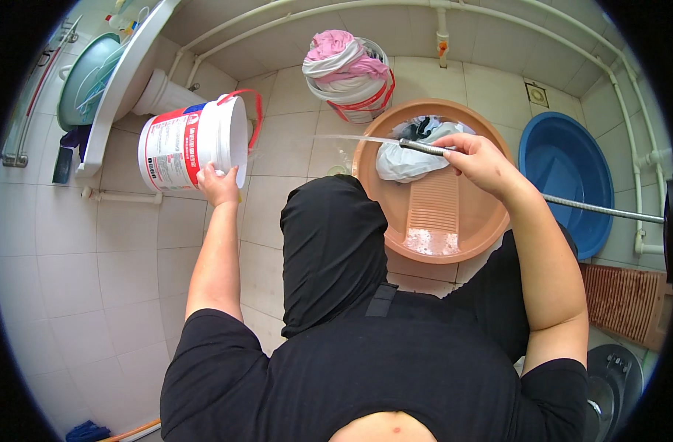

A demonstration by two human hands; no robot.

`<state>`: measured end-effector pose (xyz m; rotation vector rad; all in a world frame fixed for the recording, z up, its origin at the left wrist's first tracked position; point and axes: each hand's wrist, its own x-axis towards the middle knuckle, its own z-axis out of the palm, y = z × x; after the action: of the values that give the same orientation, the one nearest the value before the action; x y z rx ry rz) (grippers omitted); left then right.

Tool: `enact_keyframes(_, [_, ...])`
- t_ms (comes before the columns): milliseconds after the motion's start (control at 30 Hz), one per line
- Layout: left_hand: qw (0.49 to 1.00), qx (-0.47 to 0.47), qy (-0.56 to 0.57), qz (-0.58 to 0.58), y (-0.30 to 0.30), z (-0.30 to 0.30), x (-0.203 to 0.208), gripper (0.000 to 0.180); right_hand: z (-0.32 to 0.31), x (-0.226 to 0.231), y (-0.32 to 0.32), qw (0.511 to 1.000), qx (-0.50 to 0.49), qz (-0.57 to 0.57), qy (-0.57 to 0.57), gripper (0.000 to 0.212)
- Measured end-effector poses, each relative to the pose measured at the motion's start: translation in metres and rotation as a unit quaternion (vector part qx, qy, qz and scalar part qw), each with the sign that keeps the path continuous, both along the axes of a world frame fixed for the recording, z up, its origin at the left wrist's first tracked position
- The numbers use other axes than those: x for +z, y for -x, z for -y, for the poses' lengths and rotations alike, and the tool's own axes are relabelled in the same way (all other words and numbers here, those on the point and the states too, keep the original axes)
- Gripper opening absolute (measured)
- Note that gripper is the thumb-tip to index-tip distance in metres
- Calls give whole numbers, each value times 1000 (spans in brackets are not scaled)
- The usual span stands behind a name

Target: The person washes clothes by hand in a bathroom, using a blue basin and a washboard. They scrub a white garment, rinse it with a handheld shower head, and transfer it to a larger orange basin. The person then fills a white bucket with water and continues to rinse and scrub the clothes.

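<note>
My left hand (218, 184) is closed on the rim of a white plastic bucket (173, 153) with a red and blue label and a red handle. The bucket is tipped on its side, its mouth facing right. In my right hand (472, 158) is a metal hose (422, 147), gripped near its end. A thin jet of water (351, 138) runs from it leftward toward the bucket. Beneath the hose stands an orange-brown basin (480, 221) with a ribbed washboard part (433, 202). White and dark wet clothes (410, 163) lie in its far side.
Beyond the basin, a white bucket (355, 103) is heaped with pink and white cloth (336, 55). A blue tub (572, 173) stands at the right, with a brown ribbed washboard (624, 302) nearer me. Far left, a white sink (126, 81) juts out. A floor drain (536, 94) lies near the back wall.
</note>
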<state>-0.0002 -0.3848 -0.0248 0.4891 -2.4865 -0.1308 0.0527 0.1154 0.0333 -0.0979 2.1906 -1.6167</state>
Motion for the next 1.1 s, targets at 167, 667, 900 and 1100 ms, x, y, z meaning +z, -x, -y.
enact_keyframes(167, [998,-13,51,-25,-2,7,3,58,1,2,-2,1000,-2,-3,-4,25])
enact_keyframes(667, [550,94,-819,-133,27,54,-74,37,-4,0,-3,999,-28,20,-26,25])
enact_keyframes(900, [424,165,-880,-139,-6,8,-136,48,-1,-9,-2,998,-30,52,-31,25])
enact_keyframes(1100, [421,145,-887,-121,0,-6,-148,44,-1,-19,-2,996,-28,67,-46,25])
